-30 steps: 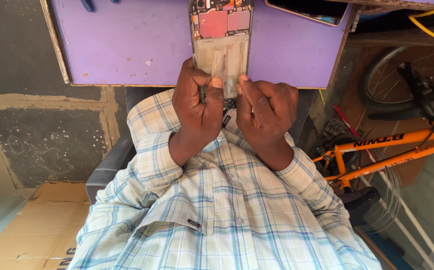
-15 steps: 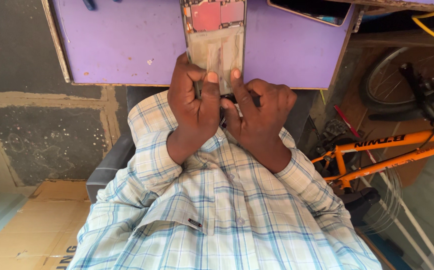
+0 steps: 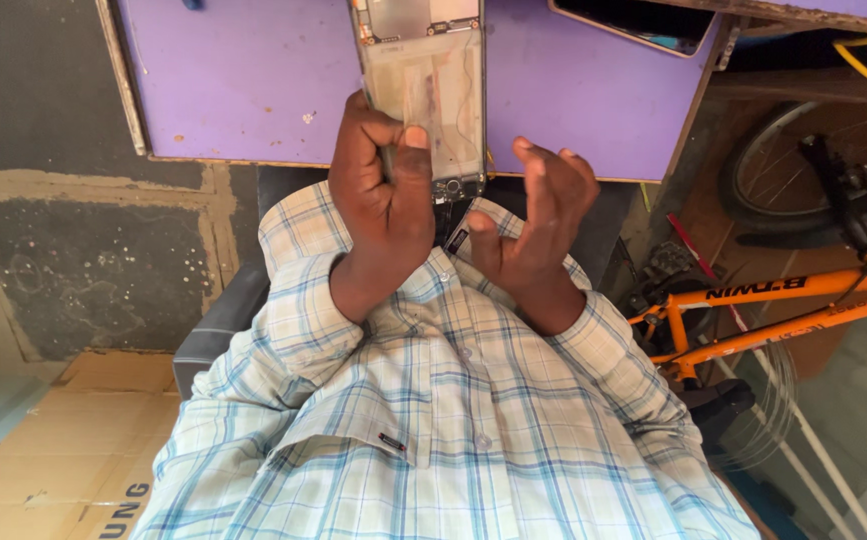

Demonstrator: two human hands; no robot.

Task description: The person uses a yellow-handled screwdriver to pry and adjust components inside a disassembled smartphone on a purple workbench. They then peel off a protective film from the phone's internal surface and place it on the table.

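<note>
My left hand (image 3: pixel 383 200) grips an opened phone (image 3: pixel 431 90) by its left edge, thumb pressed on the pale inner plate. The phone's back is off, and its circuit board shows at the top end. It is held upright in front of the purple tabletop (image 3: pixel 243 80). My right hand (image 3: pixel 533 215) hovers just right of the phone's lower end, fingers curled and spread, not touching the phone. A small dark piece (image 3: pixel 456 240) shows beside that thumb, below the phone; whether it is held is unclear.
A second dark phone (image 3: pixel 633 22) lies on the purple table at the upper right. An orange bicycle (image 3: pixel 783 300) stands to the right, with a wheel (image 3: pixel 803 160) behind the table. Cardboard (image 3: pixel 63 450) lies on the floor at lower left.
My right hand has come off the phone and opened, moving right. My left hand has shifted its grip and raised the phone slightly.
</note>
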